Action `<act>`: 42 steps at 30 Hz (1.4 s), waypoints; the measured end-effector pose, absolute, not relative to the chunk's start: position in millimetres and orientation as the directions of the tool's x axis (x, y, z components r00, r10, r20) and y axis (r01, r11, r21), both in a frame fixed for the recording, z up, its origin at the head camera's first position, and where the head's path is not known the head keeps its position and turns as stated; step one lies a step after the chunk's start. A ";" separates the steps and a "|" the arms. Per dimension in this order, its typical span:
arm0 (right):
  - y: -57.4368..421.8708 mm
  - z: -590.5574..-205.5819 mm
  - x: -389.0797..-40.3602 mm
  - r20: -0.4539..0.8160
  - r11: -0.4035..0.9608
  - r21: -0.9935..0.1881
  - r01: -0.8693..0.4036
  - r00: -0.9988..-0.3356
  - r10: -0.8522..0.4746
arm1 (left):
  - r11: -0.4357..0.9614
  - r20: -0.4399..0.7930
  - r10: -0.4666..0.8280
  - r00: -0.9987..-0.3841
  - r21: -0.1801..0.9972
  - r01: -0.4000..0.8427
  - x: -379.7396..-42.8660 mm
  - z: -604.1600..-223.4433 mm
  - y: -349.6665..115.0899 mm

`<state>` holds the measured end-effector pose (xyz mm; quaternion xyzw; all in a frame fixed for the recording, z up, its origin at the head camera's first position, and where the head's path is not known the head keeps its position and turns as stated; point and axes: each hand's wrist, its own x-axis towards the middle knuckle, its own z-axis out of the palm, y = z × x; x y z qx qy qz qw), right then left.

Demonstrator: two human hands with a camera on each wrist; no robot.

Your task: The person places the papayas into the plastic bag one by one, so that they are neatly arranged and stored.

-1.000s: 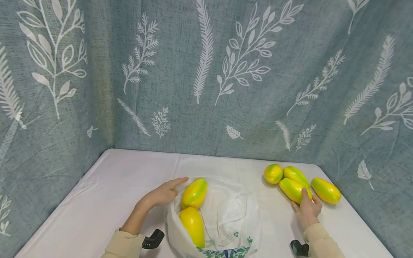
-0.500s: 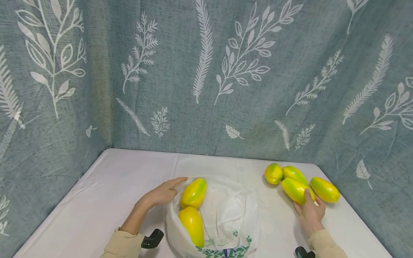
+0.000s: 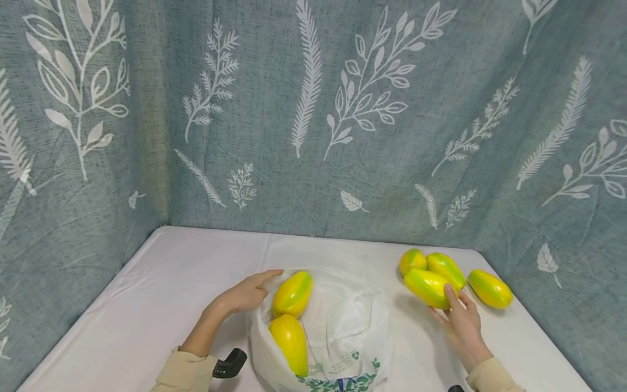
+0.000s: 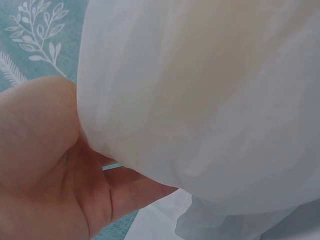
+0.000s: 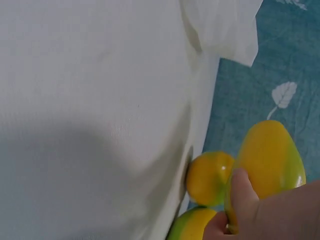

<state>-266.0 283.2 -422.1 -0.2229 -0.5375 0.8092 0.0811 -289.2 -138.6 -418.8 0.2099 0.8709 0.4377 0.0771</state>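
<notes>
The right hand (image 3: 462, 325) is gripping a yellow-green fruit (image 3: 426, 287); the left hand (image 3: 246, 294) is touching the plastic bag (image 3: 381, 337).
Thumb and fingers are clasping the held fruit's right end, so a firm, even grip should be suiting that glossy skin, and carrying it high would be sparing the end-on fruit (image 3: 413, 261) and the slanting fruit (image 3: 444, 268) just behind a knock. The left index finger is lying straight along the bag's rim; whether the left thumb is pinching the film, I cannot tell, but steadying that thin edge should be stopping it sagging. The held fruit is seemingly hanging above the counter (image 3: 147, 316), a shadow falling below, its free end pointing leftward; it is staying well apart from the left hand, the bag's mouth lying between.
</notes>
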 end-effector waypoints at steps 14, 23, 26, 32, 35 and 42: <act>260.8 -420.2 -254.5 -0.241 -0.418 -0.898 0.135 -0.947 0.212 | 0.528 0.043 0.421 -0.906 0.800 0.283 -289.9 -420.2 -138.4; 245.4 -425.7 -250.1 -0.223 -0.350 -0.924 0.153 -0.960 0.171 | 0.530 0.048 0.417 -0.907 0.798 0.286 -290.4 -420.7 -138.3; 240.0 -427.1 -248.7 -0.214 -0.322 -0.934 0.155 -0.964 0.158 | 0.528 0.050 0.421 -0.906 0.798 0.290 -289.5 -420.0 -138.1; 225.7 -427.2 -246.7 -0.204 -0.271 -0.948 0.168 -0.973 0.111 | 0.528 0.044 0.421 -0.906 0.800 0.284 -289.1 -419.3 -138.6; 218.2 -426.9 -246.6 -0.198 -0.245 -0.954 0.173 -0.977 0.083 | 0.526 0.042 0.421 -0.906 0.802 0.282 -289.2 -419.5 -138.9; 203.3 -426.9 -245.4 -0.201 -0.195 -0.961 0.194 -0.980 0.014 | 0.525 0.039 0.425 -0.905 0.803 0.281 -289.0 -418.5 -138.5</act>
